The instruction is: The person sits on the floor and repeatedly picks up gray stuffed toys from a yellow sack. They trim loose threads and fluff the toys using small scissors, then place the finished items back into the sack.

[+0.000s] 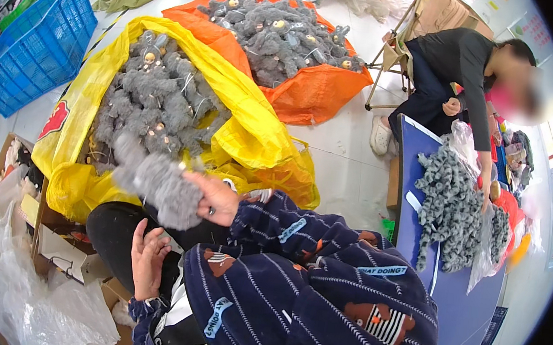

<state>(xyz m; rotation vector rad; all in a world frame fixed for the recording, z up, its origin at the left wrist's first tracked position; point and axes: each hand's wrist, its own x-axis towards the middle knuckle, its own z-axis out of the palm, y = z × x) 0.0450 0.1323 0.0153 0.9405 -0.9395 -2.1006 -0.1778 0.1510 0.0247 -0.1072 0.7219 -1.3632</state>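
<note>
My right hand (215, 199) is closed on a grey fluffy plush toy (168, 191), held over the near edge of a yellow sack. The toy's far end is smeared by motion. Below it, above my lap, my left hand (150, 253) holds nothing; its fingers are slightly bent and apart. The yellow sack (270, 141) lies wide at the top and is heaped with similar grey fluffy plush toys (155, 101), some showing small doll-like faces.
Behind stands an orange sack (312, 101) of grey toys. A blue crate (42, 47) is at far left. Clear plastic (25, 287) and cardboard boxes (57, 216) lie at lower left. On the right, a seated co-worker (462, 71) reaches over a blue table (451, 315) bearing grey fluffy pieces (453, 206).
</note>
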